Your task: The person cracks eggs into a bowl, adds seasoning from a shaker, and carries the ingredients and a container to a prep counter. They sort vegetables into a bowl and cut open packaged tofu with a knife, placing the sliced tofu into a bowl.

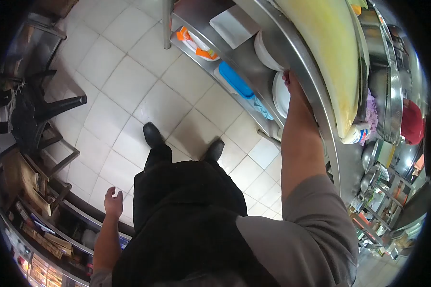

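My right hand (292, 82) reaches under the steel counter (305, 71) onto its middle shelf, where it touches the edge of a stack of white plates (280, 95); its fingers are mostly hidden behind the counter rim. My left hand (113, 200) hangs loose at my side with fingers apart and nothing in it. A white bowl (264, 51) sits just beyond the plates on the same shelf. My black trousers and shoes fill the middle of the view.
The lower shelf holds a blue-lidded container (236, 80) and an orange and white item (196, 45). A yellow cutting board (328, 52) lies on the counter, with metal pots and a red cloth (412, 122) at right. Black chairs (38, 115) stand at left on the tiled floor.
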The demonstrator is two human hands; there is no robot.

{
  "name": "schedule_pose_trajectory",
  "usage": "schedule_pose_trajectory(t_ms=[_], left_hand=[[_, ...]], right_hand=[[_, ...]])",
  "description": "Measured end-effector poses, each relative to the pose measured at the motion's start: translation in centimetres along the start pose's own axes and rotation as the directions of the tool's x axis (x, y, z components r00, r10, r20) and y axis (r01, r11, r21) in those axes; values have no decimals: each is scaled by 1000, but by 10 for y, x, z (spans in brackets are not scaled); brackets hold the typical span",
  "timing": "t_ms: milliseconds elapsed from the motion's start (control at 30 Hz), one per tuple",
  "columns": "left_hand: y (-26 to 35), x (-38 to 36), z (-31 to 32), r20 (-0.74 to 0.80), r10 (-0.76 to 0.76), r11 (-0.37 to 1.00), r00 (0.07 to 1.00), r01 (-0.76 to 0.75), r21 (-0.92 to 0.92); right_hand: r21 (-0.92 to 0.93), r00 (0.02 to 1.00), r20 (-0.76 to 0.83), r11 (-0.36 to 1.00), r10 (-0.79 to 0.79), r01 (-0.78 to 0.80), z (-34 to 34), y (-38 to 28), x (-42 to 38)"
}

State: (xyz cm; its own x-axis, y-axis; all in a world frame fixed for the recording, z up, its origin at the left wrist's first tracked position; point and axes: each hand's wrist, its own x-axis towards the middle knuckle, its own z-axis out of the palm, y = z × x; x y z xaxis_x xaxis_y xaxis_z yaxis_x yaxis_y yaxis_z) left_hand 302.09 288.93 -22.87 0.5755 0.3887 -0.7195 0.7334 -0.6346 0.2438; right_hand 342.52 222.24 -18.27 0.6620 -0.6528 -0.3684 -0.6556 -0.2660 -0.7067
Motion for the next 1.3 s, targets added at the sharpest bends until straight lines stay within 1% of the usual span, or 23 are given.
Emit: schedule_pose_trajectory(t_ms=[67,200,400,433,467,533,633,733,767,900,1033,1100,1167,1200,1233,1300], left_hand=[[-2,-1,-4,15,-36,996,999,35,76],[-2,3,-12,28,-79,994,997,76,75],[23,10,-18,38,-43,996,998,40,85],[29,11,-19,42,-16,997,999,13,71],[35,12,-21,57,-25,996,998,20,89],[48,12,-25,52,23,996,998,-28,84],[48,15,-25,30,81,991,996,-83,101],[45,18,-27,81,1,998,997,-6,65],[42,19,-26,61,10,997,998,-15,75],[32,21,-23,88,-68,996,994,63,61],[32,19,-23,94,-14,994,995,4,106],[52,26,-25,111,37,991,993,-51,124],[90,36,-18,133,115,993,984,-116,1],[118,37,-17,143,157,987,977,-149,-64],[169,28,-21,203,221,974,954,-205,-97],[254,15,-19,252,379,904,890,-299,-305]], right_hand=[[-7,1000,4,1000,-17,17,-7,4,3],[-21,999,10,999,-36,37,-13,9,8],[-44,998,4,997,-68,68,-23,5,16],[-47,997,-3,996,-74,74,-25,5,17],[-52,997,-4,996,-77,76,-26,7,16],[-63,997,1,995,-82,82,-28,8,16],[-80,996,-2,993,-91,91,-31,13,16],[-102,995,-7,990,-96,94,-36,17,20],[-109,996,0,990,-92,91,-36,17,20],[-151,995,1,984,-100,99,-43,21,21],[-200,993,17,972,-121,122,-45,27,13],[-247,990,21,958,-143,144,-49,32,5],[-320,983,45,930,-176,181,-47,36,-12],[-348,981,63,917,-186,196,-47,38,-24],[-370,977,88,904,-196,215,-46,41,-39],[-376,966,160,892,-203,250,-44,45,-75]])
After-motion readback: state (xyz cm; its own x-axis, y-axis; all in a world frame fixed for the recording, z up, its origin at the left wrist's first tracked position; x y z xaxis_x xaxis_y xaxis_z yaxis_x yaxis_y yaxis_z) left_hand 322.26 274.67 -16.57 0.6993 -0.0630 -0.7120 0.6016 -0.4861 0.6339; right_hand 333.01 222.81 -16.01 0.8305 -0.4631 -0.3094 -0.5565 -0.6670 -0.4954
